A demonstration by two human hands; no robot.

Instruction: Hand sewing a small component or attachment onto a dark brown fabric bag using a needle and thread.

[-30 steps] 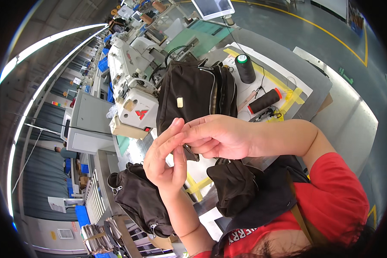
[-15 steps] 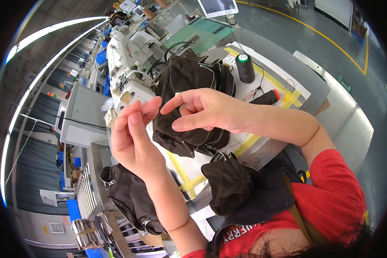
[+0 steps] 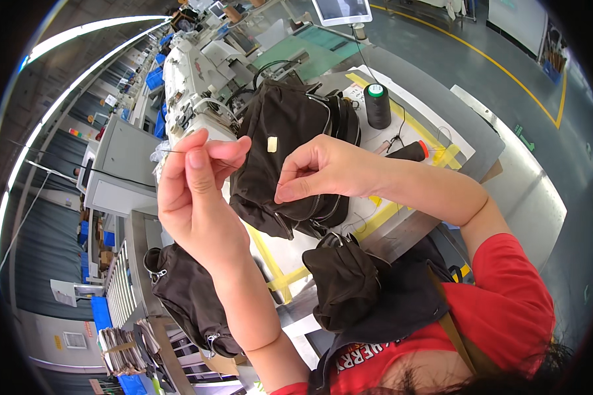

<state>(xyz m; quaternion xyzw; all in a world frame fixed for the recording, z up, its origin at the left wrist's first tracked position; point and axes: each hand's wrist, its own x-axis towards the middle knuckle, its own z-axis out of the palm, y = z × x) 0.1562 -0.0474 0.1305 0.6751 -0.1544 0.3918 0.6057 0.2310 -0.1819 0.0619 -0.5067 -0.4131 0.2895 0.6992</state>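
Observation:
My left hand (image 3: 201,191) is raised with thumb and index finger pinched together. A thin dark strand (image 3: 175,152) sticks out of that pinch; whether it is a needle or a thread end, I cannot tell. Just to the right, my right hand (image 3: 319,170) pinches a fine dark thread, barely visible at its fingertips. Both hands hover over a black backpack (image 3: 280,118) with zips and a small cream patch (image 3: 272,144) on it. A smaller black bag (image 3: 344,283) lies at the near table edge, and another black bag (image 3: 194,296) is below my left forearm.
A white sewing machine (image 3: 194,89) stands beyond my left hand. An upright black thread cone (image 3: 377,108) and a lying cone with an orange end (image 3: 410,152) are at the right, by yellow tape (image 3: 445,158). A screen (image 3: 341,9) is at the far side.
My hands have drawn slightly apart, uncovering the cream patch. My right thumb and index finger have closed together. The dark strand now shows at my left fingertips.

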